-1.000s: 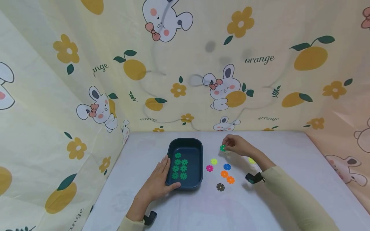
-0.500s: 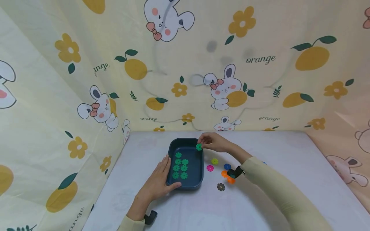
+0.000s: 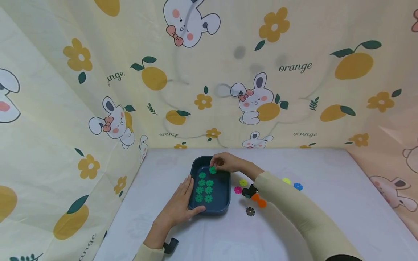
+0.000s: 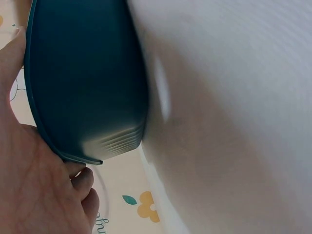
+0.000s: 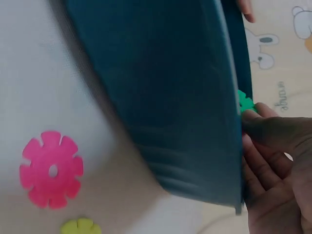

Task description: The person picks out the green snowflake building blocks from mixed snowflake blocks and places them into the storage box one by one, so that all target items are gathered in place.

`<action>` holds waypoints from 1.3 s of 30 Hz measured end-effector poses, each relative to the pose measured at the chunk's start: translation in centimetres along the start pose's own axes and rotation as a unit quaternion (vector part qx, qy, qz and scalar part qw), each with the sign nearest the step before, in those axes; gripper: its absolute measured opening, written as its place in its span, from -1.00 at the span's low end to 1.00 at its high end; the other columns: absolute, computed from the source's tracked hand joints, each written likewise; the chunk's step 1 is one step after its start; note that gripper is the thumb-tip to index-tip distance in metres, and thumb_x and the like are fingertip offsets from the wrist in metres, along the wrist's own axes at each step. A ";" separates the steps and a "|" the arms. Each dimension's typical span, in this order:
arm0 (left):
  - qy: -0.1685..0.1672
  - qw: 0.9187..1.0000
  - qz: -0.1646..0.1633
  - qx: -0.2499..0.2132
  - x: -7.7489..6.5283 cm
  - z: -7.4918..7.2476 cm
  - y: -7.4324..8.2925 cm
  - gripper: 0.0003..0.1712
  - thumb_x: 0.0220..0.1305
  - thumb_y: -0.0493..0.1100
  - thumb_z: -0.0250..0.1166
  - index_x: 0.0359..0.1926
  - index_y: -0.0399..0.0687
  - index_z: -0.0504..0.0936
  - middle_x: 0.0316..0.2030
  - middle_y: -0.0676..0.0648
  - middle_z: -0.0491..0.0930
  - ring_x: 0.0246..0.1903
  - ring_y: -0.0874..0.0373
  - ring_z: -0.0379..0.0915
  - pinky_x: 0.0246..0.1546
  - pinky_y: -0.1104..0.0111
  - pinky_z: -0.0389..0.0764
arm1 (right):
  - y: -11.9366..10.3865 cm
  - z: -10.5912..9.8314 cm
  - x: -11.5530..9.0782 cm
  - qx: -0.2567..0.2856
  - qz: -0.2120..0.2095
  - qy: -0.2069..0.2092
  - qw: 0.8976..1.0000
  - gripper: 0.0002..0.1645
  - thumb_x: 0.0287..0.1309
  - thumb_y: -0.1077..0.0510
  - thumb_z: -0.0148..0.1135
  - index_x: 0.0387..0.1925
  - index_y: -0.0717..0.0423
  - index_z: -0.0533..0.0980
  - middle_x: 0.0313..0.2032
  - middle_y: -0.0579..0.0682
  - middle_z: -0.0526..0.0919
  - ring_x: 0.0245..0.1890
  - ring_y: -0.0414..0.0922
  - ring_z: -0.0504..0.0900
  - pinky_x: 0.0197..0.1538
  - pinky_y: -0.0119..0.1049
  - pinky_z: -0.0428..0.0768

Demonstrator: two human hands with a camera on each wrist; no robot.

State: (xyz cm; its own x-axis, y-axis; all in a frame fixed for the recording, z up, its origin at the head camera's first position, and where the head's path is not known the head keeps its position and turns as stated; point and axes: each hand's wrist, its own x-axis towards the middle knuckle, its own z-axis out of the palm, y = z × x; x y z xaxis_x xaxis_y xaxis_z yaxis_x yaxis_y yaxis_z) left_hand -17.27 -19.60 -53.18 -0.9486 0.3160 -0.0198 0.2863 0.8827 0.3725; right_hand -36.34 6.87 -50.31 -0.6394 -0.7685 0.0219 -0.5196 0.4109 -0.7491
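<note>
A dark blue tray (image 3: 226, 188) stands on the table with several green flower-shaped discs (image 3: 199, 198) inside, mostly in two columns. My left hand (image 3: 176, 201) rests along its left side, fingers stretched out along the rim and thumb over the near edge. In the left wrist view the tray wall (image 4: 87, 73) fills the space beside that hand. My right hand (image 3: 227, 162) pinches one green flower-shaped disc (image 3: 213, 170) over the far part of the tray. The right wrist view shows this hand (image 5: 278, 161) at the rim, the green disc partly hidden behind it.
Right of the tray lie more such discs: pink (image 3: 237, 190), yellow (image 3: 243, 182), two orange ones (image 3: 262, 203) partly covered by the wrist camera, and a dark one (image 3: 250, 211). Beyond the right sleeve are another yellow disc (image 3: 286, 181) and a blue disc (image 3: 298, 186). A printed cloth hangs behind.
My right hand has carried a green disc leftward from the table's right side to above the tray. My left hand has stayed at the tray.
</note>
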 end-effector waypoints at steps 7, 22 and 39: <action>-0.003 1.000 0.002 -0.005 0.1 0.0 0.0 0.36 0.35 0.55 0.27 0.75 -0.13 -0.15 0.75 -0.08 -0.29 0.72 0.00 -0.32 0.71 0.01 -0.08 | -0.2 0.6 1.2 -0.037 0.016 -0.026 0.999 -0.79 0.42 0.40 0.32 -0.02 0.16 0.70 -0.16 0.02 0.75 -0.17 -0.19 0.65 0.04 -0.29 0.73; 0.000 1.000 0.005 0.004 -0.1 -0.1 0.0 0.34 0.36 0.55 0.26 0.75 -0.14 -0.14 0.75 -0.08 -0.28 0.72 0.00 -0.31 0.71 0.03 -0.08 | -0.4 1.8 2.8 -0.099 0.059 -0.060 0.992 -0.80 0.41 0.39 0.33 -0.03 0.13 0.70 -0.15 0.00 0.71 -0.17 -0.19 0.63 0.00 -0.30 0.71; 0.003 1.000 0.003 0.002 -0.1 0.1 0.0 0.35 0.36 0.56 0.26 0.75 -0.13 -0.15 0.75 -0.07 -0.28 0.72 0.02 -0.32 0.71 0.04 -0.09 | -0.6 2.0 2.7 -0.115 0.070 -0.061 0.989 -0.86 0.41 0.32 0.39 -0.05 0.14 0.69 -0.17 -0.05 0.73 -0.16 -0.18 0.67 0.05 -0.24 0.74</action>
State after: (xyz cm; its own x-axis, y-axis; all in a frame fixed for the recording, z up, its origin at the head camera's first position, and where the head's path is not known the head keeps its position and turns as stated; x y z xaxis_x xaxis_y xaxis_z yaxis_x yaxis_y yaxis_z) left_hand -17.18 -19.64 -53.28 -0.9477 0.3190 -0.0130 0.2920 0.8825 0.3686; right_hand -36.66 3.56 -51.17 -0.6483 -0.7438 -0.1627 -0.5549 0.6079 -0.5679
